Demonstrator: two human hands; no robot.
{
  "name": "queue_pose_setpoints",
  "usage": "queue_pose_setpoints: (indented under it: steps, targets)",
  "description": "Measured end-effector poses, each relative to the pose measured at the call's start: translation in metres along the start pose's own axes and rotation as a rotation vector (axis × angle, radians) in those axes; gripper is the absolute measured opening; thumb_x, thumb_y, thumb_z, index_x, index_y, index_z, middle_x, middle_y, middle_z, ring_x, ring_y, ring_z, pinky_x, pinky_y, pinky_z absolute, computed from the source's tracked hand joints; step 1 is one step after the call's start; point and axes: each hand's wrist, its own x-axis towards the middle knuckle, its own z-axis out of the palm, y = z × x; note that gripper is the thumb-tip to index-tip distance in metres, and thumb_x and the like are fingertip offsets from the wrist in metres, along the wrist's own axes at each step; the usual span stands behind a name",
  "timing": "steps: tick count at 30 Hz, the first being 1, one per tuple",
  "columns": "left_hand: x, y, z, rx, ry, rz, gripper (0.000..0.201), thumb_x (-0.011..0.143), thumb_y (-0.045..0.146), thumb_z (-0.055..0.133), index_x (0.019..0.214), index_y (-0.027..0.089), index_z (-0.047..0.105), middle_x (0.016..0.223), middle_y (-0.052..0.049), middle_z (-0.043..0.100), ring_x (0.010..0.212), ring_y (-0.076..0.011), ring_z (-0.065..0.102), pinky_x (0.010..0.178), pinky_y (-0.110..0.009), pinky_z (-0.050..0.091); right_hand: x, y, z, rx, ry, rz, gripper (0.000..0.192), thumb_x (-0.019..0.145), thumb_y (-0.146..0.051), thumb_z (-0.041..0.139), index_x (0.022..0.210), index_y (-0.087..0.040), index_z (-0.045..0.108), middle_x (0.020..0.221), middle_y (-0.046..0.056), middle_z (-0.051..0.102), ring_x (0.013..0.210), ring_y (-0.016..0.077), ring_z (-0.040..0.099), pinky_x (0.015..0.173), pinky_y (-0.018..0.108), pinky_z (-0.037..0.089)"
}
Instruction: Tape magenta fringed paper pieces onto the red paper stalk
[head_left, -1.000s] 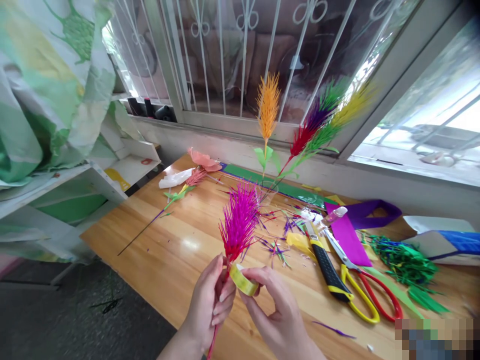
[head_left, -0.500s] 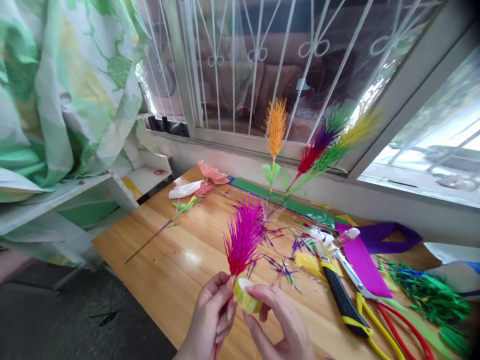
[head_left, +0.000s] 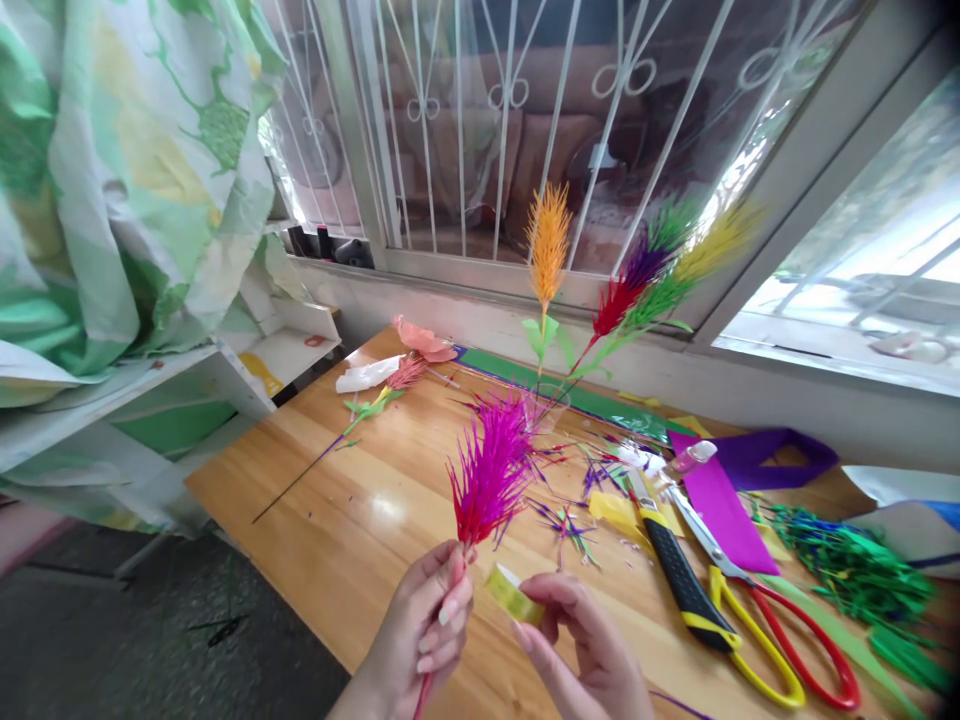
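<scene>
Near the table's front edge, my left hand (head_left: pixel 427 620) is closed round the stem of a magenta and red artificial flower (head_left: pixel 491 470), its bristly head tilted up and to the right. The red stem runs out below my fingers. Just to the right, my right hand (head_left: pixel 581 645) pinches a small roll of yellow tape (head_left: pixel 514 592) between thumb and fingers. A gap shows between the roll and the stem; whether a strip of tape links them I cannot tell.
Right of my hands lie a utility knife (head_left: pixel 686 580), scissors (head_left: pixel 795 620), magenta paper (head_left: pixel 724 510) and green tinsel (head_left: pixel 855 570). Behind, an orange flower (head_left: pixel 549 245) and multicoloured ones stand in a clear cup (head_left: pixel 544 410). A pink flower (head_left: pixel 407 372) lies at left.
My right hand has moved right and slightly down with the tape roll, away from the flower stem. My left hand still grips the stem, and the view has shifted slightly.
</scene>
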Motion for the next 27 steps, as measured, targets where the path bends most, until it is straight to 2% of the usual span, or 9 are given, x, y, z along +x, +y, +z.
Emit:
queue_pose_setpoints:
  steps: [3,5,10,13,17,20,24,27]
  targets:
    - [0.000,0.004,-0.002,-0.060,-0.086,-0.001,0.018,0.072,0.031,0.062,0.078,0.014,0.057,0.043,0.011,0.040,0.027,0.0035,0.007,0.023,-0.007,0.009,0.004,-0.005,0.007,0.028,0.003,-0.019,0.017,0.075,-0.019,0.060,0.091,-0.023,0.055,0.073,0.001,0.058,0.053,0.0100,0.051,0.052,0.021,0.045]
    - [0.001,0.005,-0.004,-0.019,-0.092,0.019,0.018,0.073,0.033,0.062,0.078,0.016,0.057,0.040,0.011,0.039,0.025,0.0024,0.009,0.022,-0.009,0.009,0.006,-0.008,0.013,0.050,0.002,-0.025,0.017,0.075,-0.019,0.060,0.091,-0.023,0.055,0.073,0.000,0.057,0.052,0.0096,0.051,0.051,0.021,0.045]
    - [0.004,0.008,-0.006,0.232,0.131,0.113,0.019,0.076,0.033,0.058,0.074,0.014,0.058,0.038,0.009,0.042,0.026,0.0014,0.020,0.026,-0.011,0.013,0.007,-0.009,0.026,0.026,0.053,-0.033,0.016,0.075,-0.019,0.058,0.090,-0.022,0.054,0.071,0.000,0.057,0.050,0.0092,0.047,0.047,0.020,0.042]
    - [0.006,0.008,-0.005,0.334,0.211,0.167,0.019,0.074,0.032,0.060,0.074,0.013,0.056,0.044,0.006,0.049,0.030,0.0012,0.029,0.030,-0.012,0.016,0.009,-0.010,0.028,-0.066,0.049,-0.092,0.018,0.075,-0.016,0.057,0.091,-0.021,0.053,0.069,0.000,0.056,0.049,0.0092,0.044,0.047,0.021,0.040]
    - [0.005,0.010,-0.005,0.323,0.200,0.160,0.025,0.075,0.039,0.057,0.073,0.015,0.052,0.041,0.010,0.040,0.029,0.0012,0.020,0.031,-0.014,0.012,0.014,-0.016,0.026,-0.164,0.014,-0.193,0.021,0.074,-0.013,0.057,0.092,-0.021,0.051,0.067,0.000,0.057,0.049,0.0097,0.044,0.046,0.021,0.040]
    - [0.004,0.011,-0.005,0.314,0.203,0.168,0.027,0.073,0.041,0.059,0.072,0.016,0.050,0.038,0.012,0.032,0.029,0.0009,0.013,0.031,-0.015,0.008,0.015,-0.019,0.026,-0.161,-0.017,-0.179,0.020,0.074,-0.013,0.056,0.092,-0.020,0.050,0.067,0.000,0.057,0.050,0.0100,0.046,0.047,0.021,0.042]
    - [0.003,0.012,-0.005,0.334,0.248,0.207,0.027,0.070,0.041,0.062,0.069,0.016,0.051,0.038,0.011,0.038,0.028,0.0007,0.015,0.030,-0.016,0.007,0.015,-0.019,0.027,-0.143,-0.069,-0.129,0.019,0.076,-0.013,0.054,0.092,-0.020,0.049,0.071,0.001,0.057,0.052,0.0101,0.047,0.049,0.021,0.044]
    - [0.003,0.011,-0.005,0.336,0.236,0.216,0.026,0.072,0.040,0.060,0.071,0.015,0.053,0.040,0.010,0.041,0.028,0.0008,0.017,0.030,-0.016,0.007,0.016,-0.020,0.026,-0.137,-0.079,-0.122,0.019,0.076,-0.013,0.054,0.093,-0.020,0.048,0.074,0.001,0.057,0.053,0.0093,0.047,0.049,0.021,0.044]
